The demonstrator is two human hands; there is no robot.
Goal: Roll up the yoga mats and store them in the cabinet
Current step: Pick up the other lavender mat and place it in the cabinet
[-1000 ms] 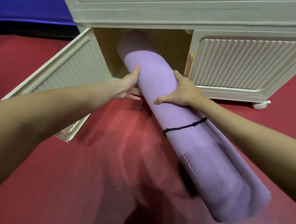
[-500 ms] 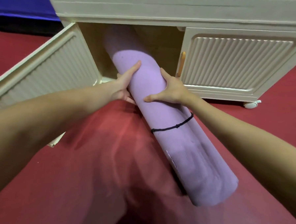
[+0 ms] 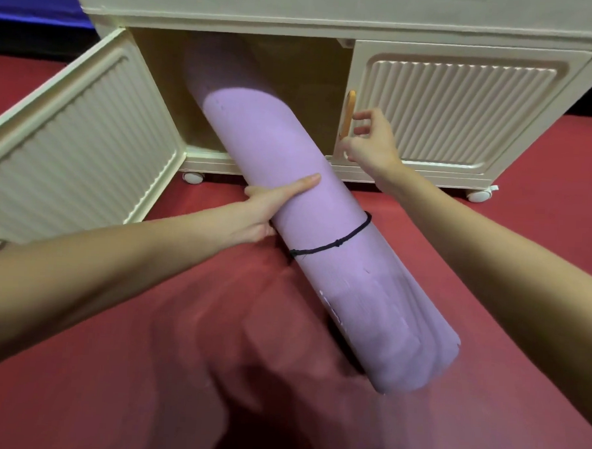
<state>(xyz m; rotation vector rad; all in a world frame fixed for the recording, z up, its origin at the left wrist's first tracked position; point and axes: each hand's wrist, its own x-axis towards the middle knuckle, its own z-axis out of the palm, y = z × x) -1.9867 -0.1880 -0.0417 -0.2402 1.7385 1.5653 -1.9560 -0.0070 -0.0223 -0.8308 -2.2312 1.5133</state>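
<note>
A: Sliding the mat (image 3: 290,176) into the cabinet (image 3: 333,17) — that looks like the step in hand. Its far end is inside the open left compartment, angled toward the back left; the near end sticks out low over the red floor (image 3: 108,369).

B: What are the hands doing?

A: The left hand (image 3: 271,207) holds the roll from its left side, thumb laid along the top, fingers wrapped underneath. The right hand (image 3: 369,142) is off the mat, fingers loosely curled and holding nothing, just beside the orange handle (image 3: 349,115) of the shut right door (image 3: 465,106). I can't tell whether it touches the handle.

B: How would you do it well?

A: I'd judge the roll is longer than the compartment is deep, so it likely has to lie across the cabinet. Opening the right door would give room to swing the near end in. Keep the left hand under the roll so it doesn't sag, and push along its length rather than down. The black cord (image 3: 334,243) sits near the middle — the end beyond it looks a little loose in its layers, so it could catch on the frame.

B: And the left door (image 3: 76,137)?

A: Swung wide, clear of the mat.

B: Any brands or writing?

A: None I can read. A few pale marks near the mat's loose edge are too blurred to make out.
</note>
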